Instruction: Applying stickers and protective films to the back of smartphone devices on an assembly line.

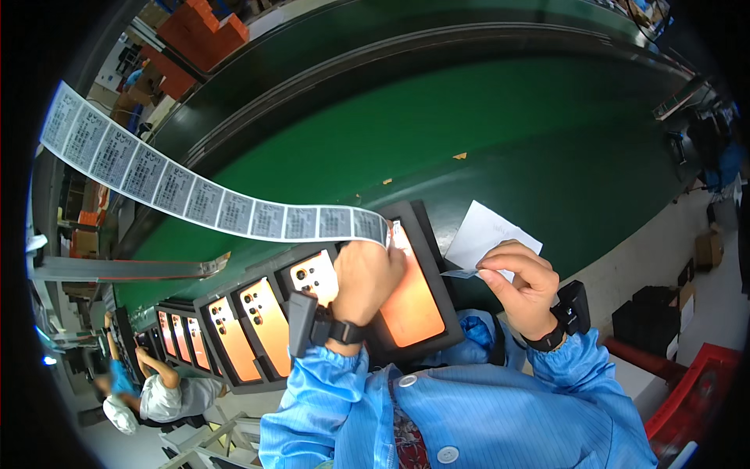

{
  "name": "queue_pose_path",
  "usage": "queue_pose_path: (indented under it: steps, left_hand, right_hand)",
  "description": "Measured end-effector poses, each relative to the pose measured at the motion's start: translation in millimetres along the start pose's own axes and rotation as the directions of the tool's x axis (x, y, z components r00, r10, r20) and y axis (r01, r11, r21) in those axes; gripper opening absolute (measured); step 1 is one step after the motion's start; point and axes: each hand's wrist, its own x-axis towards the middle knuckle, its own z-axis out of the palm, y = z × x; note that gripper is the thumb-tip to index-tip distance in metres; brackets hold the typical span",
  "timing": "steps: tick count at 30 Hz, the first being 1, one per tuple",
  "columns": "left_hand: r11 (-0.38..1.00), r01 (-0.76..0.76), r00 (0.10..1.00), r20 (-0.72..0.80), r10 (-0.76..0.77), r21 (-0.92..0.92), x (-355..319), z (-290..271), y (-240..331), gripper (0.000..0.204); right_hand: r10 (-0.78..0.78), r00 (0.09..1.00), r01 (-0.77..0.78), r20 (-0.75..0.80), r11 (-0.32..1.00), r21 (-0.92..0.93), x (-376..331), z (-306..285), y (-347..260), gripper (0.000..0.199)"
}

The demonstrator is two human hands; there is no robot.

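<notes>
My left hand (367, 280) is closed on the end of a long strip of printed labels (205, 202), which curves away to the far left. Directly under and beside that hand, an orange phone (414, 309) lies in a dark tray (391, 344). The left fingertips are mostly hidden behind the hand's back. My right hand (525, 288) pinches a small, thin, bluish translucent piece (461, 273) between thumb and forefinger. Behind the right fingers lies a white sheet of paper (486, 234) on the green belt.
More orange phones (266, 324) sit in dark trays in a row to the left. The green conveyor belt (547, 133) runs across, with a metal rail (351, 47) behind it. Two people (168, 395) work at the lower left. A red crate (695, 399) stands at the right.
</notes>
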Motion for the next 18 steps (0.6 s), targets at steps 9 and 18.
queue_pose_path:
  steps: [9,18]
  left_hand:
    - [0.993,-0.102,0.988,-0.110,0.108,0.058,-0.5,5.0,9.9,0.015]
    - [0.994,-0.058,0.947,-0.321,0.025,-0.093,5.3,34.4,-3.0,0.013]
  right_hand:
    - [-0.006,1.000,0.006,0.010,1.000,0.018,0.3,-0.2,1.2,0.013]
    - [-0.005,0.998,0.003,0.064,0.999,0.040,-2.5,2.8,-2.2,0.013]
